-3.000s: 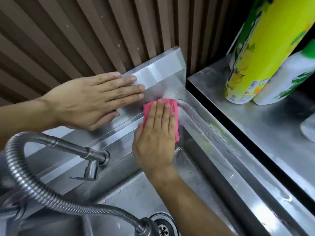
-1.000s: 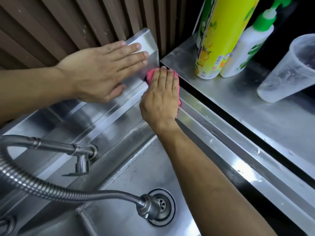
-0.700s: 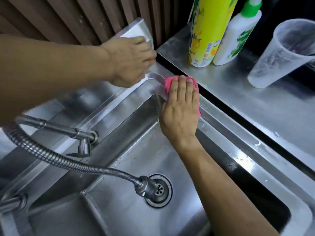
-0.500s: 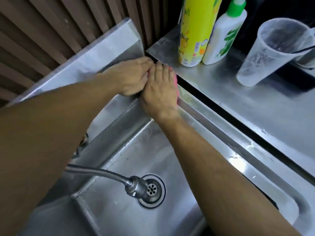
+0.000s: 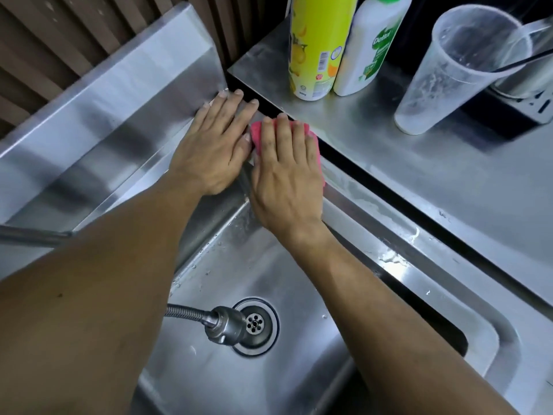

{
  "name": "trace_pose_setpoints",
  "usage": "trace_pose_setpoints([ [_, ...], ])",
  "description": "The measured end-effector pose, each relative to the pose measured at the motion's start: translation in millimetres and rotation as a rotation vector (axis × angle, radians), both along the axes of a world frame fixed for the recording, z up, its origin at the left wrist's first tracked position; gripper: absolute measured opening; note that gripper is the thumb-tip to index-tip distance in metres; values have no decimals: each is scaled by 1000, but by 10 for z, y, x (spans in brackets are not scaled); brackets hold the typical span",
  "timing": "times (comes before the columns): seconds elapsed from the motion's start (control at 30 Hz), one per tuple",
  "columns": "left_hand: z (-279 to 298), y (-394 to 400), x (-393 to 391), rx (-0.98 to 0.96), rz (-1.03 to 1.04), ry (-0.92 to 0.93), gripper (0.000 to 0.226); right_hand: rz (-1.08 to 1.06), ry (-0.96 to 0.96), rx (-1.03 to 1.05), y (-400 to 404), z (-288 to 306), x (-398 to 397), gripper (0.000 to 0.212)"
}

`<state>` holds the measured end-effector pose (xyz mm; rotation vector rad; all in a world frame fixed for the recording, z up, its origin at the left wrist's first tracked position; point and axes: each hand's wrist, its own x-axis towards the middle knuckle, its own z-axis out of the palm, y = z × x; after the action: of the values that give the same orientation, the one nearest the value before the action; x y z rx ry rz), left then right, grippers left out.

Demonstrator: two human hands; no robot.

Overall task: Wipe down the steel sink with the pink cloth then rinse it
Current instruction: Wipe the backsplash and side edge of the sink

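Observation:
The steel sink point(image 5: 302, 289) fills the lower middle, with a drain point(image 5: 256, 324) in its basin. At the sink's far right corner my right hand point(image 5: 287, 172) presses flat on the pink cloth point(image 5: 314, 145), which lies on the rim and shows only around the fingers. Beside it my left hand point(image 5: 214, 145) rests flat with straight fingers on the back ledge, fingertips at the foot of the steel backsplash point(image 5: 119, 94). The two hands touch side by side.
A flexible tap hose ends in a spray head point(image 5: 224, 324) over the drain. On the steel counter point(image 5: 419, 175) to the right stand a yellow bottle point(image 5: 317, 46), a white soap bottle point(image 5: 374, 46) and a clear plastic cup point(image 5: 457, 70). Water drops lie on the right rim.
My left hand has come off the backsplash and now lies flat on the ledge beside the right hand. The cloth stayed near the far right corner; my view shifted over the basin.

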<state>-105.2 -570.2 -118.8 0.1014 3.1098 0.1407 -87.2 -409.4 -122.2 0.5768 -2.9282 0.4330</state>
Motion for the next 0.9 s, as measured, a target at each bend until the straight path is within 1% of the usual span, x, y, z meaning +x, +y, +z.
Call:
trace_pose_setpoints([
  [0.07, -1, 6, -4, 14, 0, 0, 61, 30, 22, 33, 218, -33, 138, 59],
  [0.13, -9, 2, 5, 22, 3, -3, 60, -37, 14, 58, 615, -62, 450, 59],
  [0.2, -21, 9, 0, 19, -3, 1, 59, -122, 27, 39, 917, -60, 686, 58],
  [0.27, -19, 2, -1, 20, -5, 11, 58, -160, 23, 28, 854, -40, 659, 57],
  [0.33, -20, -6, 0, 27, -1, 15, 58, -159, 10, -1, 553, -10, 463, 59],
  [0.43, -25, 23, 13, 26, 6, 12, 57, -36, -21, 20, 290, -9, 249, 61],
  [0.53, -15, 27, 36, 17, 18, 6, 59, 12, 18, 50, 731, -47, 462, 58],
  [0.6, 23, 108, 95, 25, 23, 1, 62, -54, 40, 58, 1145, -57, 772, 58],
  [0.67, 34, 378, 198, 88, -37, 29, 64, -113, 57, 52, 1327, -77, 896, 58],
  [0.77, -74, 768, 380, 140, -168, 98, 59, -72, 55, 9, 1081, -31, 659, 57],
  [0.83, -129, 806, 404, 132, -165, 128, 57, 13, 69, -13, 856, -26, 422, 55],
  [0.9, -161, 784, 390, 156, -164, 137, 56, 31, 73, -36, 868, -44, 356, 54],
])
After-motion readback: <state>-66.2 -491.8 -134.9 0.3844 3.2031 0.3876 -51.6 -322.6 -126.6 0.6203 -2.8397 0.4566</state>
